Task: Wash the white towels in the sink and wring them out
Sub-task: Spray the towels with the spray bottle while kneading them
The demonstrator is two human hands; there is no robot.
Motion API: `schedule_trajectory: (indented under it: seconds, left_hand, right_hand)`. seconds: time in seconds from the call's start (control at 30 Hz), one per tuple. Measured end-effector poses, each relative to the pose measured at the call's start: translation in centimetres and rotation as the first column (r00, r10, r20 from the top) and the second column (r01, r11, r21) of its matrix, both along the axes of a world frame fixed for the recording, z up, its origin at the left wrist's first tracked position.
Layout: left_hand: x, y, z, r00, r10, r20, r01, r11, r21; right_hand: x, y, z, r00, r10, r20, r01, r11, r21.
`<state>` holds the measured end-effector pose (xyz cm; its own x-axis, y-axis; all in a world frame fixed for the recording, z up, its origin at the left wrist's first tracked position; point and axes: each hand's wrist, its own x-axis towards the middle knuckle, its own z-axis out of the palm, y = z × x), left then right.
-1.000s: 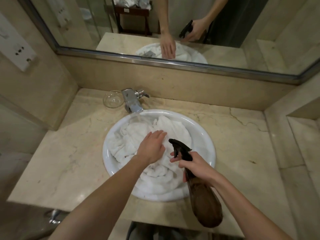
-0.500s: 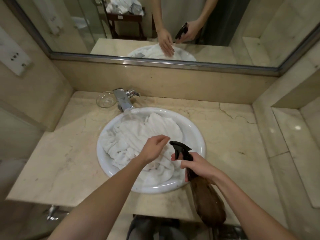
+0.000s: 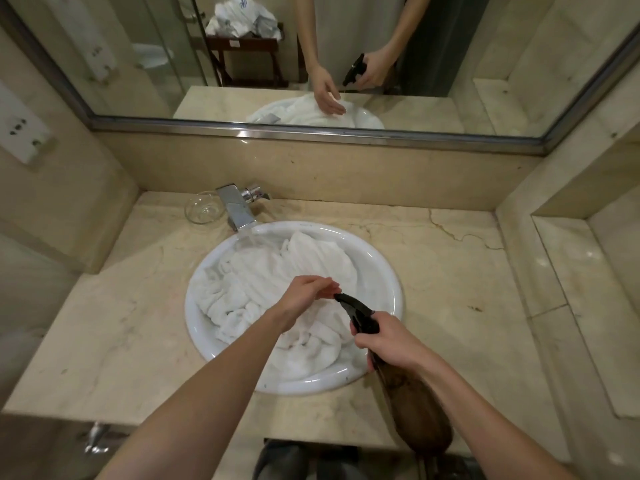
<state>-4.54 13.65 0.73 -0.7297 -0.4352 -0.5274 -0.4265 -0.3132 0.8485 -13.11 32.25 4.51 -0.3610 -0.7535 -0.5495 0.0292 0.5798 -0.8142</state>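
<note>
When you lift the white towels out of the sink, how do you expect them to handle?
The white towels lie crumpled in soft folds, so they would likely hang limp. Water from the faucet runs onto them in the sink, so they are probably soaked, heavy and dripping.

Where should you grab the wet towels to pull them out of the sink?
Probably the bunched folds of the towels on the left of the sink, coming from above with the free left hand. The ridges there stand up, easy to pinch; the right hand holds the spray bottle.
</note>
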Motion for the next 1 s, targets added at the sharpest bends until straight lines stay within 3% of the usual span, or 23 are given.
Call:
schedule_trajectory:
  seconds: [0.2, 0.43, 0.53, 0.6, 0.67, 0.77, 0.83, 0.93, 1.0]
  left_hand:
    - [-1.3, -0.1, 0.1, 0.998, -0.016, 0.063, 0.004, 0.984, 0.180]
    - [-0.6, -1.4, -0.4, 0.990, 0.110, 0.092, -0.130, 0.957, 0.260]
    - [0.2, -2.5, -0.3, 0.980, 0.183, 0.082, -0.191, 0.976, 0.101]
    - [1.5, -3.8, -0.8, 0.987, 0.130, 0.097, -0.101, 0.961, -0.258]
    - [3.0, -4.9, -1.4, 0.983, -0.050, 0.175, 0.140, 0.823, -0.551]
    - [4.6, -5.8, -3.0, 0.894, -0.289, 0.344, 0.449, 0.558, -0.698]
    - [5.2, -5.7, -3.8, 0.837, -0.344, 0.426, 0.542, 0.406, -0.736]
    - [5.5, -5.4, -4.5, 0.821, -0.347, 0.454, 0.560, 0.326, -0.762]
    - [5.2, -5.4, -4.5, 0.815, -0.355, 0.459, 0.567, 0.324, -0.757]
  right_hand:
    - [-0.5, 0.1, 0.3, 0.999, 0.036, -0.039, -0.036, 0.999, -0.008]
    - [-0.9, -0.7, -0.2, 0.999, 0.024, -0.032, -0.023, 0.999, 0.032]
    - [-0.8, -1.5, -0.4, 0.999, 0.050, -0.006, -0.050, 0.996, 0.080]
    - [-0.9, -2.1, -0.8, 0.999, 0.017, -0.045, -0.012, 0.995, 0.095]
    - [-1.0, -2.8, -1.2, 0.993, -0.041, -0.108, 0.054, 0.992, 0.112]
    - [-0.9, -3.7, -1.5, 0.995, -0.054, -0.087, 0.065, 0.989, 0.132]
    - [-0.8, -4.0, -1.6, 0.999, -0.043, -0.015, 0.045, 0.988, 0.145]
    - [-0.8, -4.4, -1.7, 0.997, -0.067, 0.028, 0.063, 0.991, 0.122]
    - [-0.9, -4.7, -1.7, 0.996, -0.092, 0.006, 0.091, 0.989, 0.120]
